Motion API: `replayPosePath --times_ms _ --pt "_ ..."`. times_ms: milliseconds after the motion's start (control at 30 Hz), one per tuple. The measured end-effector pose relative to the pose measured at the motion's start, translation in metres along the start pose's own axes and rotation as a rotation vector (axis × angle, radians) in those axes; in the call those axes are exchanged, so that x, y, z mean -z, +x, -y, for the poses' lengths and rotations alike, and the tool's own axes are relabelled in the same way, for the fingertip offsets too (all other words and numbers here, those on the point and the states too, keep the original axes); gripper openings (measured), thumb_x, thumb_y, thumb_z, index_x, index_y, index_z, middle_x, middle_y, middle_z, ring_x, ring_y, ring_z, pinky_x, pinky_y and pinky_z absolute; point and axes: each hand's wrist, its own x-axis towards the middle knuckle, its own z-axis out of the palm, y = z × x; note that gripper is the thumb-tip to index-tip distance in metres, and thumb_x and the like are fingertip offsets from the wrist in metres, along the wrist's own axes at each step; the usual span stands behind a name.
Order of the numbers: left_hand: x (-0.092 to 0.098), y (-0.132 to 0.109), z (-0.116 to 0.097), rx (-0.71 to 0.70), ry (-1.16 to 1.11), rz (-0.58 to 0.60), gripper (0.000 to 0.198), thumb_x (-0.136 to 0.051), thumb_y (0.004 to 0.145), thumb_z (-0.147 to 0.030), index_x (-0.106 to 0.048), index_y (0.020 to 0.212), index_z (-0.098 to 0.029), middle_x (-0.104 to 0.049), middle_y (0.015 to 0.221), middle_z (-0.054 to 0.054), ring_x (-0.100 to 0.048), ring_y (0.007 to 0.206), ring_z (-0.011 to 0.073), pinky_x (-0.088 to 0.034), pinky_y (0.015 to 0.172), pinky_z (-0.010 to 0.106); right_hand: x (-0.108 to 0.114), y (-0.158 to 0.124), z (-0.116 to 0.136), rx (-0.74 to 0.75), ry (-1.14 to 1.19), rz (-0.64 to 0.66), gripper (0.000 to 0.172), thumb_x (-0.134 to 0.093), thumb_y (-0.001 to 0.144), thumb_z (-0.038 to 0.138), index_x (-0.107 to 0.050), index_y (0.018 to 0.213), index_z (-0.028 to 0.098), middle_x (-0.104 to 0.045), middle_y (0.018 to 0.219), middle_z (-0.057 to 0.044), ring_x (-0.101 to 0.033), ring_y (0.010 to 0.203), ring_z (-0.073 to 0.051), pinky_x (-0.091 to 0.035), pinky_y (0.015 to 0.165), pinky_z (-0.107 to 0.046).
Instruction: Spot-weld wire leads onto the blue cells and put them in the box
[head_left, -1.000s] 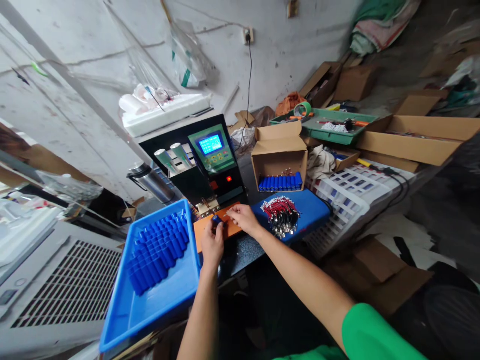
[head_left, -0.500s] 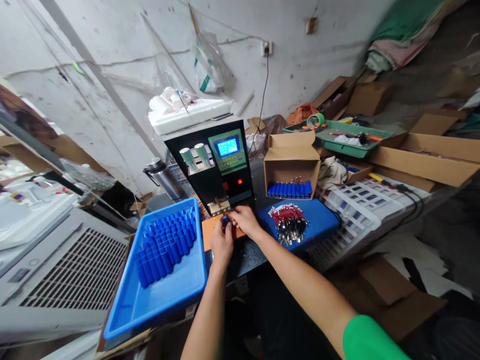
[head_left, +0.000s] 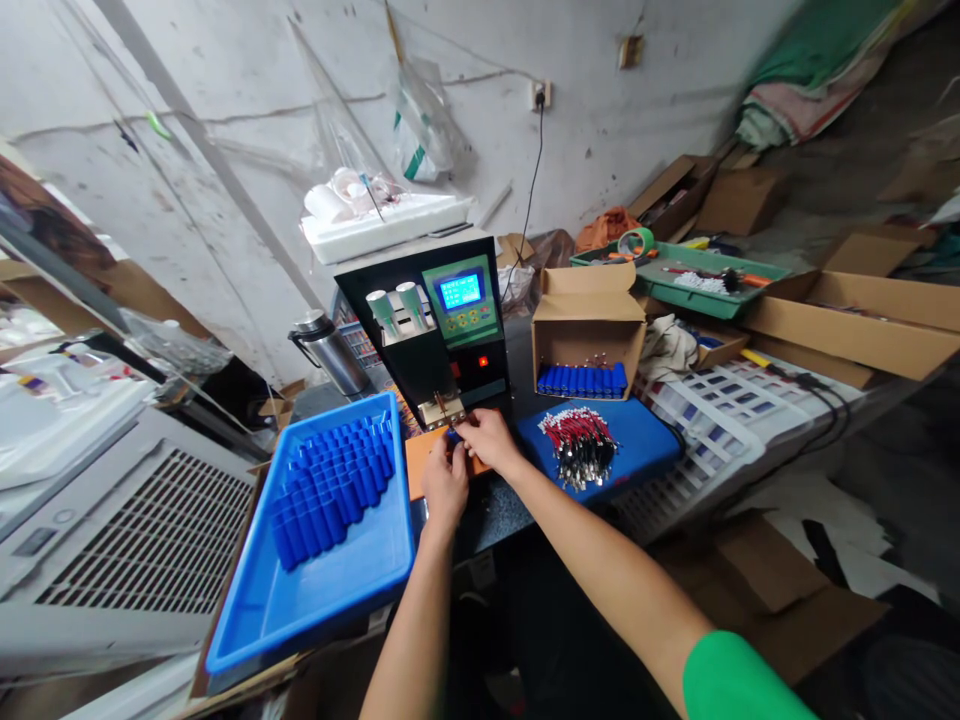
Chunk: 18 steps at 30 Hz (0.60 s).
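My left hand (head_left: pixel 445 482) is closed around a blue cylindrical battery (head_left: pixel 451 437), mostly hidden by the fingers, just below the electrodes (head_left: pixel 442 408) of a black spot welder (head_left: pixel 405 375). My right hand (head_left: pixel 487 440) is pinched at the battery's upper end, beside the electrodes; what lies between its fingertips is too small to make out. An orange board (head_left: pixel 420 463) lies beneath both hands. Many blue batteries stand in rows in a blue tray (head_left: pixel 352 578) to the left. A bundle of red and black wire leads (head_left: pixel 577 445) rests on a blue pad (head_left: pixel 649 435) at right.
An open cardboard box (head_left: pixel 551 312) with blue batteries carrying leads stands behind the pad. A steel thermos (head_left: pixel 337 358) is left of the welder. A green tray (head_left: pixel 694 290) and a white plastic crate (head_left: pixel 709 415) lie further right.
Both hands stay almost in place at the electrodes, with the right fingers shifted slightly over the battery. The whole view has moved a little.
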Motion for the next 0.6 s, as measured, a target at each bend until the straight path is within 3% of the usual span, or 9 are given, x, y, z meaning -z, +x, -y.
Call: replayPosePath --times_ms 600 --pt "-0.0014 -0.0002 0.0015 0.024 0.034 0.008 0.034 -0.048 0.091 -0.036 -0.063 0.115 -0.018 -0.07 0.092 0.009 -0.065 0.082 0.0225 -0.046 0.073 0.033 0.0004 -0.0015 -0.0022 0.007 -0.03 -0.023 0.014 -0.066 0.075 0.025 -0.057 0.066 0.019 -0.057 0.054 0.004 -0.054 0.046 -0.01 -0.042 0.041 -0.018"
